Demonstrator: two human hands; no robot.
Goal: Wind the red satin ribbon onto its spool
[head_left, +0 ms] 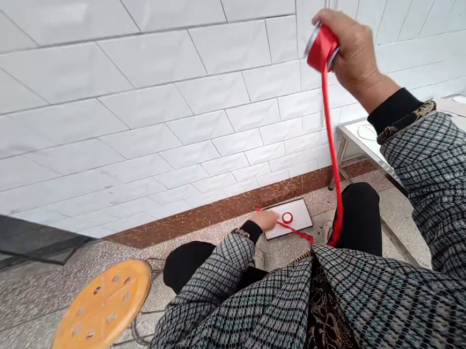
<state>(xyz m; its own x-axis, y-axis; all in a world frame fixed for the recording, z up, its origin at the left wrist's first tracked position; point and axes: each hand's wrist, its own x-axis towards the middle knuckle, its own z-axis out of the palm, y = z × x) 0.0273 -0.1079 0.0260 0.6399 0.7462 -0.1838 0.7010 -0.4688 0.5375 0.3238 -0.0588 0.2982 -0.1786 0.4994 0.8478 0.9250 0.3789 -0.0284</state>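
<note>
High at the upper right, my right hand is closed around a spool of red ribbon. From the spool a long red strand hangs down past my right knee, sagging in a curve. Low in front, my left hand is closed on a red ribbon length, which shows on both sides of the fist. Beside that hand, a red ring-shaped roll with a white centre lies on a white board with a dark edge. The fingertips of my left hand are hidden.
An orange round stool with holes in its seat stands at lower left. A metal-legged table with papers is at right. White tiled wall rises ahead above a brown skirting. A dark panel is at far left.
</note>
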